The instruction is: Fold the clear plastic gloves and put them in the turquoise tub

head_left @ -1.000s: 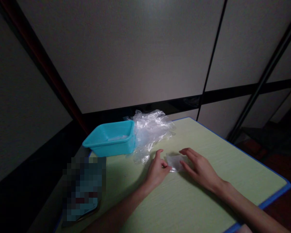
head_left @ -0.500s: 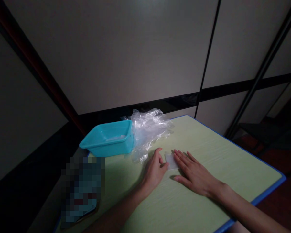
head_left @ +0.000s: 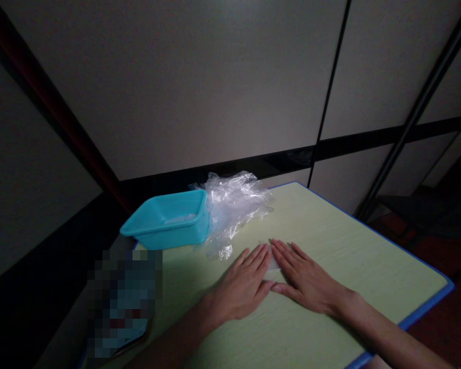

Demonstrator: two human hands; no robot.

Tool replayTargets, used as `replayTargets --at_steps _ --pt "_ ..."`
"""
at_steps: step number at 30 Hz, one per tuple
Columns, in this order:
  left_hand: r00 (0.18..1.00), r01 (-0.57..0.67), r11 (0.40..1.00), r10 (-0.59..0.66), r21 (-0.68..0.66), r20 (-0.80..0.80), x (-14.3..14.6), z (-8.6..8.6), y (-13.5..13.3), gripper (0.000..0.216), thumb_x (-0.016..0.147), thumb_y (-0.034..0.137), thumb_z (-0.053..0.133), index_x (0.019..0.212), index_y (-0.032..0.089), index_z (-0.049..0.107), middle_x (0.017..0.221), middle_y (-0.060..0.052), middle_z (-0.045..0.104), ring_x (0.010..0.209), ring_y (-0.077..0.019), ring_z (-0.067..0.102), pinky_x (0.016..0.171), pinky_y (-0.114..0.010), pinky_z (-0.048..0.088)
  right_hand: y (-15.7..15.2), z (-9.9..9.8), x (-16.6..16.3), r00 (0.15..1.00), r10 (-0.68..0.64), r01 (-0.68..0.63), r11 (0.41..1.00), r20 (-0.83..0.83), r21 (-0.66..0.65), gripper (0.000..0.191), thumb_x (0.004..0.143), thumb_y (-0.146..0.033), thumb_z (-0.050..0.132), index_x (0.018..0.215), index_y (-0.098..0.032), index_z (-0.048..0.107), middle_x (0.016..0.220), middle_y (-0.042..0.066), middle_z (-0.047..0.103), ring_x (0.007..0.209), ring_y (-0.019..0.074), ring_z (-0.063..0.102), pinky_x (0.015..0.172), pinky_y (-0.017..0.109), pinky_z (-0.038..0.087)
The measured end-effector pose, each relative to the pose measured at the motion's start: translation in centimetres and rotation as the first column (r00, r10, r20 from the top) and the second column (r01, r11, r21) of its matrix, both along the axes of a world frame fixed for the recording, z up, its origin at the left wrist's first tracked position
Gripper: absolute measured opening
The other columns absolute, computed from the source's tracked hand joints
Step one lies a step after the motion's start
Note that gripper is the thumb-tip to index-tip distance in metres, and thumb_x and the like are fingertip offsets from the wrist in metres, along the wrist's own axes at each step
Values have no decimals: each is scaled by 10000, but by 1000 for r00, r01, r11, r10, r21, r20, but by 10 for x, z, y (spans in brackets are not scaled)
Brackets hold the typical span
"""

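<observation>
I see left hand [head_left: 243, 287] and right hand [head_left: 307, 279] open; partly under their fingers, the flat whitish plastic film [head_left: 273, 264] (thin, I think) could wrinkle from uneven pressing.

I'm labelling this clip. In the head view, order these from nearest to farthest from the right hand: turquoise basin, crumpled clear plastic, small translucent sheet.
From the right hand:
1. Small translucent sheet: at its fingertips, partly covered.
2. Crumpled clear plastic: beyond it, to the left.
3. Turquoise basin: farther left, beside the plastic.
</observation>
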State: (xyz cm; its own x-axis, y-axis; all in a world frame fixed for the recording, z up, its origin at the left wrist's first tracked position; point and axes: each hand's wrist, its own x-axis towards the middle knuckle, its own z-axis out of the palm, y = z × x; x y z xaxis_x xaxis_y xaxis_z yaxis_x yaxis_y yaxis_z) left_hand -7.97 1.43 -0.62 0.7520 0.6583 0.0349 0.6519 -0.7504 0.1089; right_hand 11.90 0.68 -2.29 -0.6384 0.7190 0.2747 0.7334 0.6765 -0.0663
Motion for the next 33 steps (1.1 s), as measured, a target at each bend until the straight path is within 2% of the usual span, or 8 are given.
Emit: replayTargets --at_steps 13,22,28,33 --pt "1000 17 1000 -17 -17 -21 -1 1 2 588 904 411 303 1377 122 108 1445 -94 83 1321 -190 8 1064 -377 52 1 0 2 1000 18 -18 999 -1 -43 757 820 -579 352 1376 -92 190 1395 176 225 1290 278 183 1034 478 209" --pt "991 135 986 -134 -94 18 -11 11 9 533 891 442 358 1367 296 168 1453 -36 54 1320 -232 5 1047 -429 86 1 -5 4 999 5 -4 1000 -48 10 753 819 -567 373 1383 -117 158 1391 163 250 1282 272 216 1036 479 201" --pt "988 153 981 -154 -118 5 -13 12 12 528 873 468 395 1350 332 214 1451 -47 43 1319 -239 14 1039 -437 107 1 -2 12 1000 11 -11 999 19 -39 755 829 -569 348 1387 -114 124 1403 162 209 1288 270 200 1045 478 170" --pt "991 137 984 -136 -117 21 -13 8 14 546 852 458 449 1340 342 235 1451 -41 59 1320 -233 27 1038 -435 109 -1 -3 19 1000 6 -6 1000 -1 -12 739 832 -561 355 1390 -133 125 1405 148 220 1283 264 218 1054 464 151"
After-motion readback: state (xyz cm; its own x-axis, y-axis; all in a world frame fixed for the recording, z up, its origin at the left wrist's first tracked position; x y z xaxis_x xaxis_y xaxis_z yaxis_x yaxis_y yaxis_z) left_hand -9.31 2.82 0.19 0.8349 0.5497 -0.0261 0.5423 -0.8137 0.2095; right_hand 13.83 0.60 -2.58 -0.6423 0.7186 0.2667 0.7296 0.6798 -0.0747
